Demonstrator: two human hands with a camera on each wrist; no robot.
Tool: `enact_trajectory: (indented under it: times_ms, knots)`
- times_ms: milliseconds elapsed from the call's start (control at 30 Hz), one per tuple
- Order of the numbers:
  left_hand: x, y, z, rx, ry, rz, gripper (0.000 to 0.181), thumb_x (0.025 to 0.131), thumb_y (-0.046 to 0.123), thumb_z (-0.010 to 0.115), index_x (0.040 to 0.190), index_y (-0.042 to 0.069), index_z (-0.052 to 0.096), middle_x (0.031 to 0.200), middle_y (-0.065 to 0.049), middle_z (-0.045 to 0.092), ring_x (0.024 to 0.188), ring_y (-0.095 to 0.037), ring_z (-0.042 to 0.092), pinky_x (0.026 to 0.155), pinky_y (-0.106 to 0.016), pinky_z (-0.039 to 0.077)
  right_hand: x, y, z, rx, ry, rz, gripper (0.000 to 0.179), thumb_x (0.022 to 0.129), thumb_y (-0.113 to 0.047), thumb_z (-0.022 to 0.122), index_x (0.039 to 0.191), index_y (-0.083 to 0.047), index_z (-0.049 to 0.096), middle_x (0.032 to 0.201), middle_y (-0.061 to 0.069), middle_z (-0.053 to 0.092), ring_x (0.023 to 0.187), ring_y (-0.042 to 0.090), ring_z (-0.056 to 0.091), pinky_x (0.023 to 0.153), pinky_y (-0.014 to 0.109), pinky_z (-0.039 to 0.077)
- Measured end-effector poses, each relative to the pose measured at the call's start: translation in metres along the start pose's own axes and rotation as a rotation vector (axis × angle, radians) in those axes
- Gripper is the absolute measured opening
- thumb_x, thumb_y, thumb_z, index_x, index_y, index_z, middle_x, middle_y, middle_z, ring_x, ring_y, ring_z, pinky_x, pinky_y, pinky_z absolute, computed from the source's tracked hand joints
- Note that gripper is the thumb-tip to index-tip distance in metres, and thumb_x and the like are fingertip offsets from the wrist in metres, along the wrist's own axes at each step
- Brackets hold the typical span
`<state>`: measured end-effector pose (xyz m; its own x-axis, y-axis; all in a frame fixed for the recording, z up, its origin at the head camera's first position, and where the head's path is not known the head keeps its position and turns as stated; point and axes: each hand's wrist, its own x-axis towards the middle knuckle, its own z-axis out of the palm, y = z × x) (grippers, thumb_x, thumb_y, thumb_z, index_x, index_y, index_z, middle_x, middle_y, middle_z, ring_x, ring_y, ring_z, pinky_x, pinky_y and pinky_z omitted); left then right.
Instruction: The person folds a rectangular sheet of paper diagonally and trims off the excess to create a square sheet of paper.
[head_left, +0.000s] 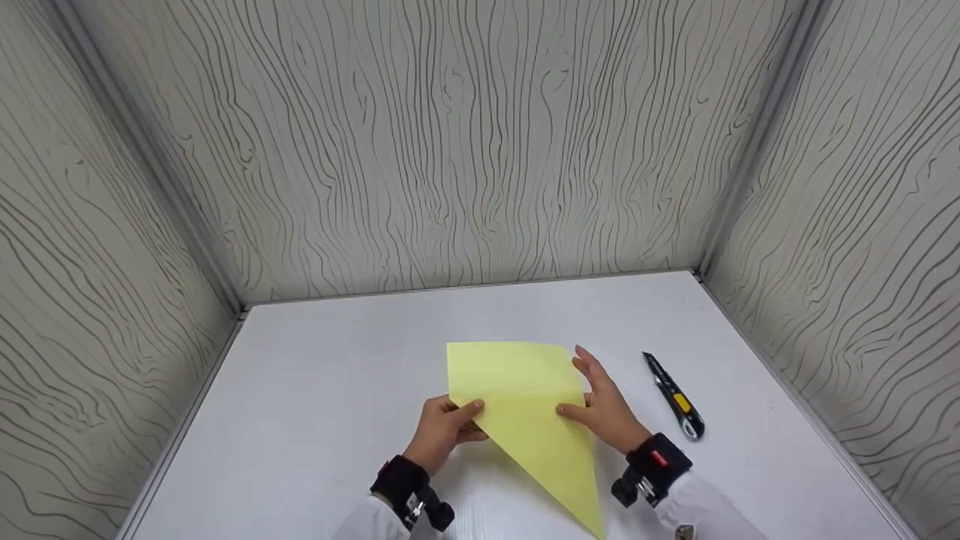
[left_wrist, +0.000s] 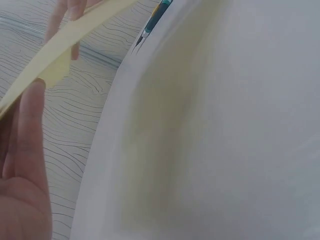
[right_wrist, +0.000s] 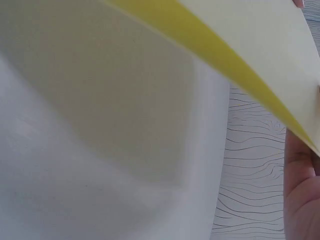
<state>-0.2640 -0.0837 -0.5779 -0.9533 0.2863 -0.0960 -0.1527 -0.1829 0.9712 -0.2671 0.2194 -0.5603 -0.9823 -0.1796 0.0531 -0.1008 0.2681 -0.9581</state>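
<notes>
A sheet of yellow paper (head_left: 525,435) is held up above the white table, folded so that a triangle points down toward the near edge and a rectangular strip stands at the far end. My left hand (head_left: 444,429) pinches its left edge, thumb on top and fingers beneath. On the right edge my right hand (head_left: 609,409) grips the paper with the thumb on top, its index finger stretched out past the side. In the right wrist view the paper (right_wrist: 260,45) shows two layers, slightly parted along the edge. The left wrist view shows the paper (left_wrist: 55,50) nearly edge-on.
A black utility knife (head_left: 673,396) with a yellow slider lies on the white table (head_left: 322,390) to the right of my right hand. Wood-grain panels (head_left: 465,150) wall the table at the back and both sides.
</notes>
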Motion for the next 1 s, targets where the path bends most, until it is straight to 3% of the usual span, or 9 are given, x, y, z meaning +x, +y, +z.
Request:
enact_trajectory:
  times_ms: [100,167,267,333,467,633,867,1000]
  knots:
    - [0.000,0.000,0.000,-0.009,-0.007,-0.005,0.031,0.106,0.016,0.071,0.124,-0.008,0.071,0.110,-0.015,0.081,0.096,-0.022,0.081,0.080,-0.032,0.067,0.001,-0.003,0.000,0.009,0.057,0.090,0.118,0.091,-0.006,0.087,0.173,-0.003,0.003,0.174,0.035,0.024,0.123,0.046,0.072,0.103,0.046,0.062]
    - [-0.001,-0.001,0.000,-0.013,-0.016,-0.005,0.030,0.106,0.017,0.072,0.124,-0.008,0.071,0.110,-0.014,0.081,0.097,-0.022,0.082,0.080,-0.032,0.067,0.002,-0.003,0.000,0.038,0.071,0.132,0.116,0.091,-0.007,0.087,0.173,0.000,0.005,0.166,0.035,0.041,0.125,0.043,0.072,0.105,0.046,0.061]
    - [0.000,-0.002,-0.001,-0.034,-0.037,-0.008,0.029,0.105,0.016,0.072,0.123,-0.008,0.072,0.109,-0.013,0.082,0.096,-0.022,0.082,0.080,-0.031,0.067,0.003,0.000,-0.003,0.103,0.037,0.140,0.098,0.095,-0.007,0.084,0.169,0.005,0.020,0.138,0.029,0.070,0.111,0.030,0.078,0.096,0.037,0.064]
    - [0.000,-0.003,-0.002,-0.047,-0.051,-0.010,0.027,0.105,0.014,0.072,0.122,-0.007,0.073,0.107,-0.012,0.082,0.096,-0.021,0.082,0.080,-0.031,0.067,0.002,0.002,-0.005,0.152,-0.006,0.116,0.082,0.097,-0.008,0.081,0.161,0.011,0.034,0.119,0.021,0.079,0.098,0.020,0.080,0.085,0.029,0.065]
    - [-0.001,-0.004,-0.002,-0.057,-0.066,-0.010,0.025,0.105,0.013,0.073,0.120,-0.006,0.074,0.105,-0.011,0.082,0.095,-0.021,0.082,0.079,-0.031,0.067,0.001,0.004,-0.009,0.237,-0.079,0.096,0.057,0.101,-0.010,0.077,0.146,0.016,0.053,0.109,0.011,0.083,0.094,0.016,0.081,0.082,0.027,0.065]
    - [-0.002,-0.004,-0.003,-0.059,-0.069,-0.019,0.024,0.105,0.014,0.073,0.118,-0.007,0.074,0.102,-0.011,0.082,0.093,-0.020,0.081,0.078,-0.031,0.067,0.000,0.005,-0.013,0.301,-0.152,0.111,0.041,0.105,-0.013,0.072,0.136,0.012,0.065,0.108,0.007,0.083,0.094,0.014,0.081,0.081,0.027,0.066]
    - [-0.005,-0.005,-0.006,-0.071,-0.080,-0.027,0.023,0.106,0.014,0.071,0.118,-0.005,0.074,0.106,-0.014,0.082,0.095,-0.021,0.082,0.079,-0.031,0.067,-0.003,0.008,-0.018,0.352,-0.313,0.092,0.034,0.108,-0.010,0.066,0.137,0.008,0.066,0.114,0.006,0.083,0.100,0.017,0.081,0.085,0.030,0.066]
    - [-0.006,-0.004,-0.008,-0.099,-0.099,-0.040,0.026,0.109,0.017,0.066,0.119,-0.005,0.073,0.107,-0.014,0.082,0.094,-0.021,0.082,0.079,-0.032,0.067,-0.003,0.009,-0.021,0.342,-0.362,0.076,0.037,0.109,-0.009,0.064,0.141,0.010,0.062,0.117,0.007,0.082,0.102,0.018,0.081,0.086,0.032,0.066]
